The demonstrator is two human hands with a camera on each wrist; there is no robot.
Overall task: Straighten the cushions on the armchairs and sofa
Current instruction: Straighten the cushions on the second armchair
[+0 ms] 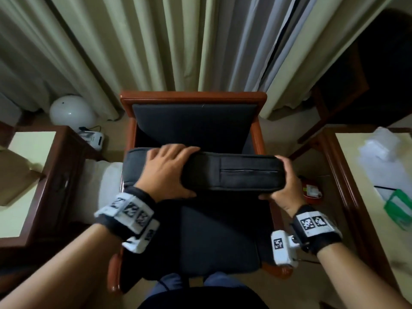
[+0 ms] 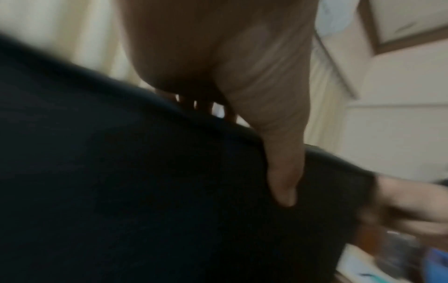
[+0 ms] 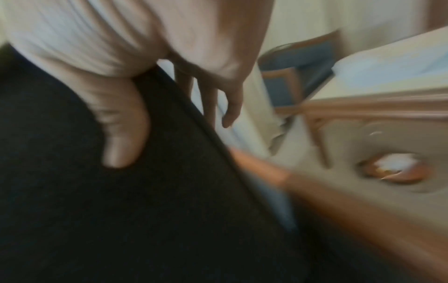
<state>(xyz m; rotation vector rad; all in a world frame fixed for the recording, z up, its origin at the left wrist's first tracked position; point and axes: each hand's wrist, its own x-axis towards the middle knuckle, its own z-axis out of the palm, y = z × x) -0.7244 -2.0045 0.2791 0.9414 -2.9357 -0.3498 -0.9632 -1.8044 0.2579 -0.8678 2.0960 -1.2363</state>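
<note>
A loose dark grey cushion (image 1: pixel 240 172) with a zip along its edge is held up on edge across the wooden armchair (image 1: pixel 191 97), above the seat cushion (image 1: pixel 218 237) and in front of the back cushion (image 1: pixel 194 123). My left hand (image 1: pixel 176 172) grips its upper left part, with the fingers over the far side and the thumb (image 2: pixel 283 172) on the near face. At the cushion's right end my right hand (image 1: pixel 287 181) grips it, its thumb (image 3: pixel 123 137) pressing the dark fabric (image 3: pixel 121 210) and its fingers behind the edge.
Wooden side tables stand close on the left (image 1: pixel 33 152) and right (image 1: pixel 356 175), the right one carrying paper and a green item (image 1: pixel 399 204). A white globe lamp (image 1: pixel 71 111) and curtains (image 1: pixel 156 41) are behind. A red object (image 1: pixel 311 190) lies on the floor beside the armchair.
</note>
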